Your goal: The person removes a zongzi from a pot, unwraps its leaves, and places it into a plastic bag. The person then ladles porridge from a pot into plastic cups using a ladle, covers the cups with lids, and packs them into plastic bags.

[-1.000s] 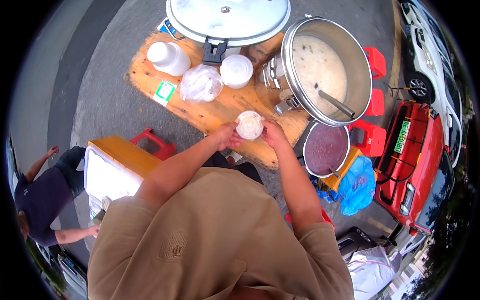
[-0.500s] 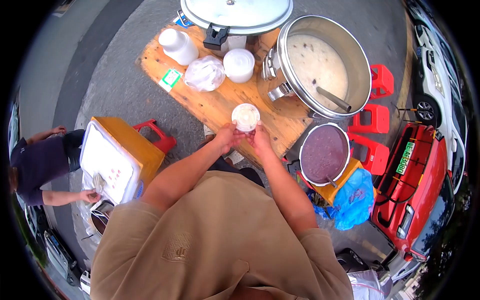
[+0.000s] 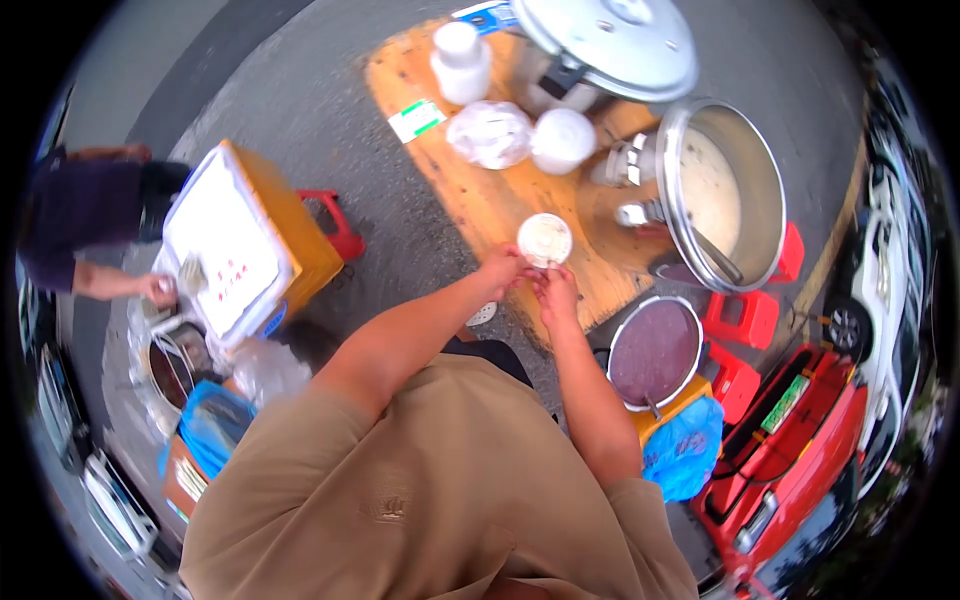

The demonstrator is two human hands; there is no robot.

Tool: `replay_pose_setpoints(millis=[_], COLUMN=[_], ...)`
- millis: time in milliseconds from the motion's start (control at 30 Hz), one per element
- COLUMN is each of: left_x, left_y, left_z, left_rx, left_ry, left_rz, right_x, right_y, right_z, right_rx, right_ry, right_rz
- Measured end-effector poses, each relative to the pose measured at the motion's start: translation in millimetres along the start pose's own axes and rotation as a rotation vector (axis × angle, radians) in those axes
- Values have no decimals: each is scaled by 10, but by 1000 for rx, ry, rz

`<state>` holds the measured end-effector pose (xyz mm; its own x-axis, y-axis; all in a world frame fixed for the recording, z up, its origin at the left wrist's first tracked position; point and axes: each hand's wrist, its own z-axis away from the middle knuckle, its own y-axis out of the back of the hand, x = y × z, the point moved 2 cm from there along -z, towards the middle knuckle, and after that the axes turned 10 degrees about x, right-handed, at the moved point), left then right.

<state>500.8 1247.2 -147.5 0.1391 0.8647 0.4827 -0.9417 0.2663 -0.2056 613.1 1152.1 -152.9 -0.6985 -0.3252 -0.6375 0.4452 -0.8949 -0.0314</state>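
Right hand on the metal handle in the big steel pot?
No, the right hand is at the small round container, apart from the metal handle leaning in the big steel pot.

The tabletop (image 3: 480,205) is bare, marked wood. Directly on it, toward the far left, are a white-and-green card (image 3: 417,120), stacked white containers (image 3: 461,72), a bulging translucent bag (image 3: 490,134) and a round white tub (image 3: 563,141) — and, at the right, a big open steel pot (image 3: 755,190).
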Motion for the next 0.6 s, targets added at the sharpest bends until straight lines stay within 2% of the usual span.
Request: replay_pose_setpoints(millis=[67, 133, 200, 233, 300, 333, 400, 467, 533, 600], left_x=[110, 94, 43, 43, 157, 193, 291, 377, 342, 424], left_y=[112, 381, 904, 1182, 2010, 2444, 3328, 4220, 4988, 5572], left_z=[163, 190, 266, 336, 707, 968, 1443, 1737, 1733, 1720], left_rx=[-17, 64, 186, 244, 483, 598, 820, 941, 1277, 1286], left_ry=[-74, -142, -427, -565, -920, -1085, -1245, -1059, -1103, -996], left_rz=[-97, -117, -200, -254, -476, -597, -672, -815, -1109, -1211], right_x=[5, 198, 368, 576, 941, 1070, 1374, 1455, 1726, 1995], right_y=[32, -29, -140, -187, -348, -555, -958, -1700, -2403, -3148], right_z=[69, 164, 459, 586, 706, 827, 1323, 2078, 2531, 2915], right_rx=[-128, 89, 83, -3, -171, -317, -607, -866, -1069, -1222], right_ry=[4, -57, -20, 41, 190, 387, 792, 1129, 1304, 1404], right_rz=[42, 79, 243, 387, 654, 811, 1088, 1097, 1073, 1073])
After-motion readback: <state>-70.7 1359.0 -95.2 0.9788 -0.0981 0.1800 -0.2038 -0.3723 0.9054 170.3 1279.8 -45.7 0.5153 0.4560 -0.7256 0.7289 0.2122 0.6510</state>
